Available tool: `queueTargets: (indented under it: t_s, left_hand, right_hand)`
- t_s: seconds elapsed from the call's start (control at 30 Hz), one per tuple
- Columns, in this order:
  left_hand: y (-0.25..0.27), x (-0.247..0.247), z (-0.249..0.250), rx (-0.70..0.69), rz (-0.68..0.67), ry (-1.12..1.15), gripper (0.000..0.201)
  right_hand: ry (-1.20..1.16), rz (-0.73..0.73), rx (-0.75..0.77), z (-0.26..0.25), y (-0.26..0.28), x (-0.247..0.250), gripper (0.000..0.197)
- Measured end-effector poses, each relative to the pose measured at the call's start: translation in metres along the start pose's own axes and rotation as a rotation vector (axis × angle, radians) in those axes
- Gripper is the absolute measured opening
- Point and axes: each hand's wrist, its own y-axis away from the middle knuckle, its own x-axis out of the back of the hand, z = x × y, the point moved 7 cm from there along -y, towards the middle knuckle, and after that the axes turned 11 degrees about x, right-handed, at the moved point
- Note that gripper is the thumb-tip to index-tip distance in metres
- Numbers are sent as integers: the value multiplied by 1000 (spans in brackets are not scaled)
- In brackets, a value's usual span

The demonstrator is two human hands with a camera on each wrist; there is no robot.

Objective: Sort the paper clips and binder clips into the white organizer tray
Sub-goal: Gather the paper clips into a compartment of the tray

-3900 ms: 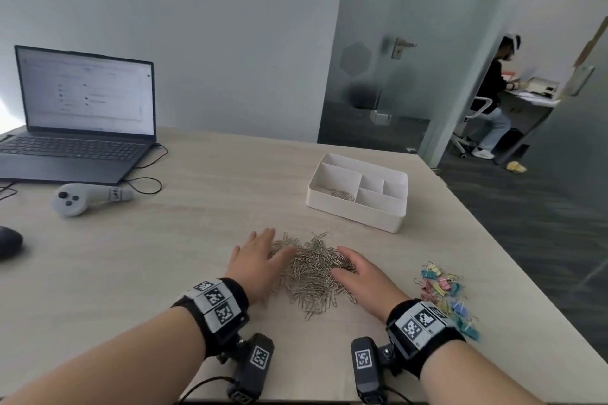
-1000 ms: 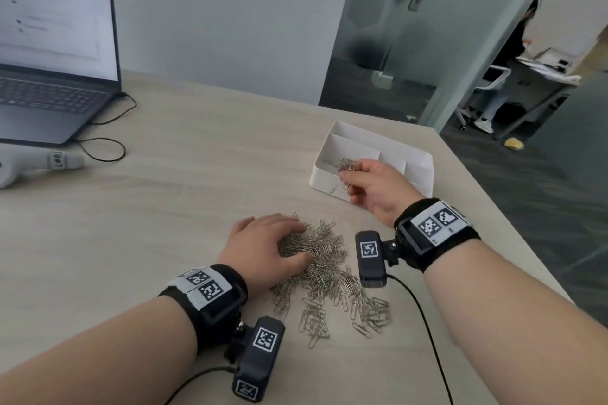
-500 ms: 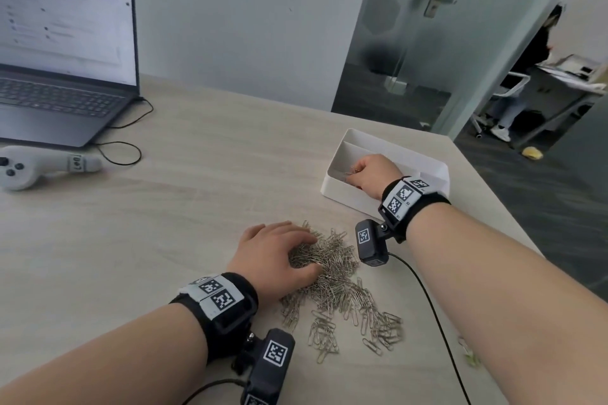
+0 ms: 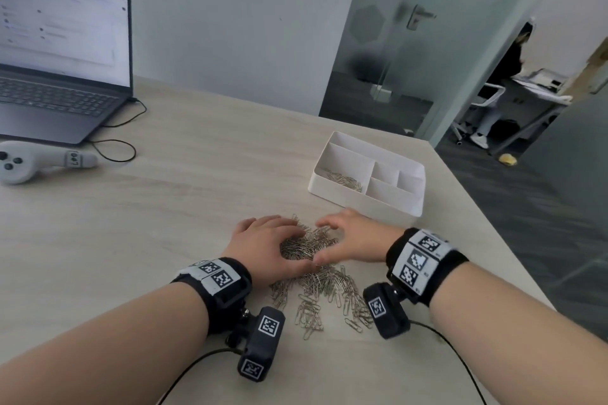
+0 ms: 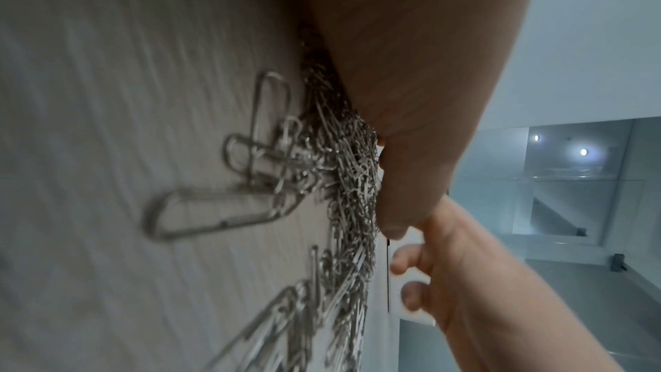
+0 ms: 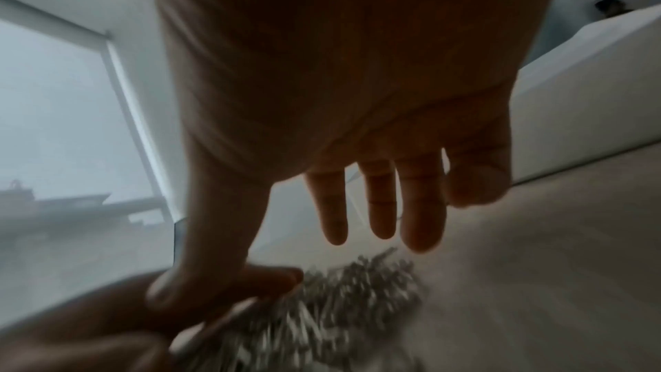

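A heap of silver paper clips (image 4: 307,248) lies on the table, with more scattered toward me (image 4: 324,301). My left hand (image 4: 265,245) cups the heap's left side, its fingers bent over the clips and its thumb on the near edge. My right hand (image 4: 350,240) hovers at the heap's right side with straight, spread fingers (image 6: 381,202) and holds nothing. Its thumb reaches down to the clips (image 6: 339,293) beside my left hand (image 6: 89,335). Beyond it stands the white organizer tray (image 4: 391,207), with paper clips (image 4: 343,179) in its large left compartment. No binder clips show.
An open laptop (image 4: 56,76) stands at the far left, with a grey controller (image 4: 29,161) and a black cable (image 4: 115,145) in front of it. The table's right edge (image 4: 487,217) runs close past the tray. A person sits at a desk beyond the doorway.
My right hand has come back from the tray to the heap, now empty and spread. The left hand has stayed on the heap.
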Motion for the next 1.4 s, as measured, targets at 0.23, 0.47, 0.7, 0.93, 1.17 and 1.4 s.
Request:
queueTargets:
  t_s: [0.23, 0.47, 0.7, 0.93, 1.17, 1.4]
  left_hand:
    - [2, -3, 0, -28, -68, -55, 87]
    - [-1, 3, 3, -16, -18, -2, 55]
    - [-9, 11, 18, -84, -104, 40, 27]
    - [-20, 20, 29, -69, -155, 132, 14]
    - [-54, 45, 49, -61, -156, 301, 10]
    - [-119, 71, 74, -18, -85, 505, 4]
  right_hand:
    - [8, 67, 32, -4, 10, -24, 82]
    - [-52, 219, 52, -7, 17, -17, 33]
    - [-342, 225, 17, 2, 19, -23, 10]
    - [-680, 248, 58, 12, 25, -12, 9]
    - [-1018, 401, 61, 39, 18, 24, 13]
    - [-1146, 646, 4, 70, -13, 73, 17]
